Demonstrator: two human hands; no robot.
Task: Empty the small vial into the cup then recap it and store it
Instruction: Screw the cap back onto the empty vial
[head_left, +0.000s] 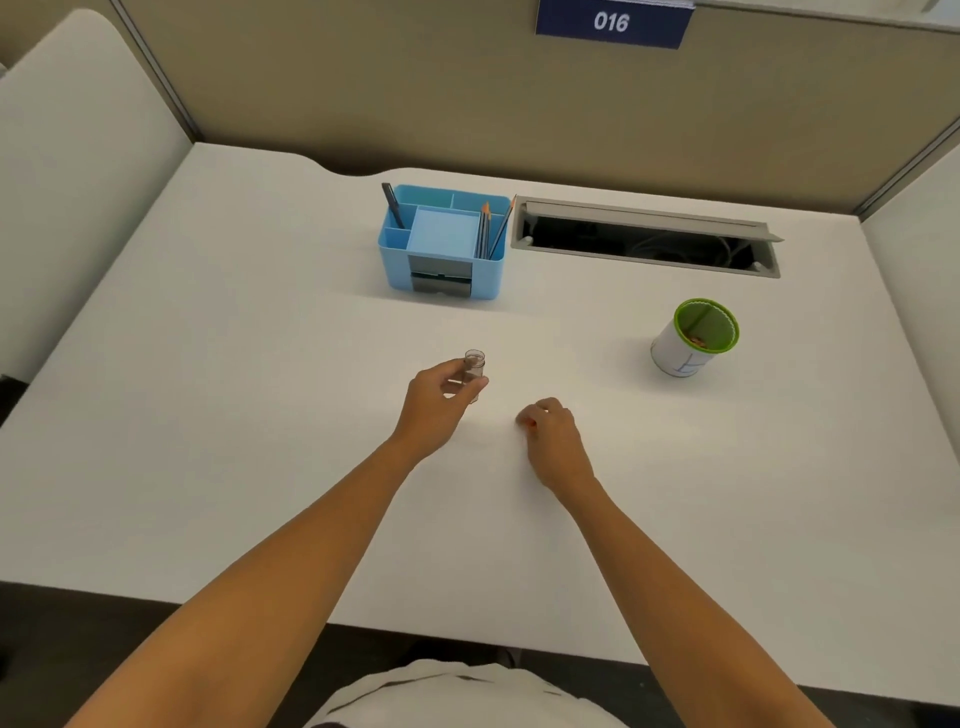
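Got my left hand (439, 397) pinching the open vial (474, 370) upright so nothing's left to spill, right hand (548, 421) curled around the little orange cap (531, 423), ready to recap.

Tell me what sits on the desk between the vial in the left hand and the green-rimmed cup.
Nothing: in the head view, the desk between the vial, held upright by the left hand, and the cup is bare. The right hand lies nearer, below that stretch.

Uncapped vial (474, 367) in left hand (435, 402) (upright)
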